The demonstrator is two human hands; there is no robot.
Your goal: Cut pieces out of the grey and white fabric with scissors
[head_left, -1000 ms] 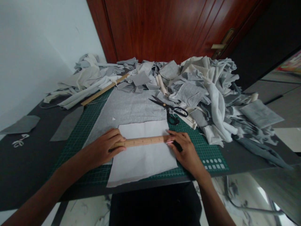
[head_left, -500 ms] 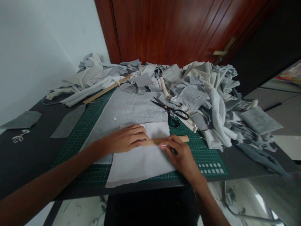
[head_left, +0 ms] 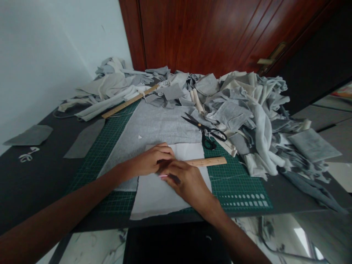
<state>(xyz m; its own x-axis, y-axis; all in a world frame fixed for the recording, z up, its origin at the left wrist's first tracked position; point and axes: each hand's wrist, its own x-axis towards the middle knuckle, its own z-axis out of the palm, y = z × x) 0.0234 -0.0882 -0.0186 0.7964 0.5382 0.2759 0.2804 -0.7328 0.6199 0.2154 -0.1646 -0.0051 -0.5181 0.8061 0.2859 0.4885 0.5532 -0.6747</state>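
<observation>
A white cloth piece (head_left: 165,194) lies on the green cutting mat (head_left: 233,179), partly over a larger grey cloth (head_left: 162,123). Across the white cloth runs a wooden ruler (head_left: 210,161), its left part hidden beneath my hands. My left hand (head_left: 152,159) lies over the ruler's left part, pressing it down with fingers laid out. My right hand (head_left: 183,178) is pinched around a small pink stick (head_left: 163,175) at the ruler's near edge, close against my left fingertips. Black-handled scissors (head_left: 205,128) lie with blades parted beyond the ruler.
Heaps of grey and cream fabric scraps (head_left: 233,110) cover the table's back and right side. A second wooden ruler (head_left: 129,102) slants at the back left. Two grey cut pieces (head_left: 85,141) and a white cord (head_left: 26,156) lie at the left. A wooden door (head_left: 192,36) stands behind.
My right hand has slid left along the ruler with the pink stick, reaching my left hand. My left hand stays on the ruler. The whole view has shifted slightly.
</observation>
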